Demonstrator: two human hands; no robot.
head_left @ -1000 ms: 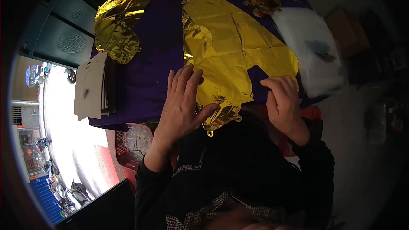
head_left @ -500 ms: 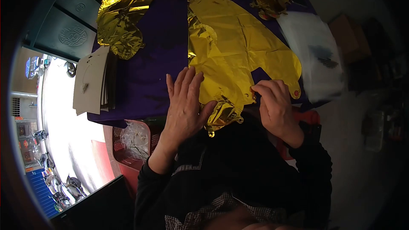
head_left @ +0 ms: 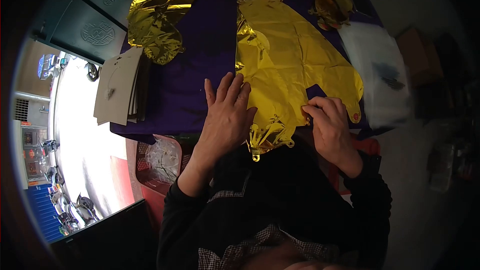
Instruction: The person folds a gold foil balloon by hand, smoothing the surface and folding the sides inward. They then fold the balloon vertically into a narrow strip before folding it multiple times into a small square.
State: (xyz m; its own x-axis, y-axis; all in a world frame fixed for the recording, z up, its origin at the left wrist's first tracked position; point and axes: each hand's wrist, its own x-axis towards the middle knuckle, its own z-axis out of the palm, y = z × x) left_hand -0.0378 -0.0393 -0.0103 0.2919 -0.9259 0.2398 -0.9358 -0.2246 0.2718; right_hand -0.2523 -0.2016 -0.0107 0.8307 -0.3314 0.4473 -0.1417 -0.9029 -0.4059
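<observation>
A flat gold foil sheet with small tabs lies on the purple cloth, its crumpled lower end hanging over the near edge. My left hand rests palm down at the foil's left edge, fingers spread and pointing away from me, the thumb over the foil. At the foil's lower right edge my right hand is closed, with thumb and forefinger pinching the edge beside a notch. A red spot marks the foil's right tip, to the right of that hand.
Crumpled gold foil lies at the back left, more foil at the back right. A stack of cards stands at the left edge. Clear plastic bags lie at right. A red basket is below the table.
The whole view has shifted, so the table and foil appear further right. Both hands keep nearly the same pose on the foil; my left thumb lies closer to its fingers.
</observation>
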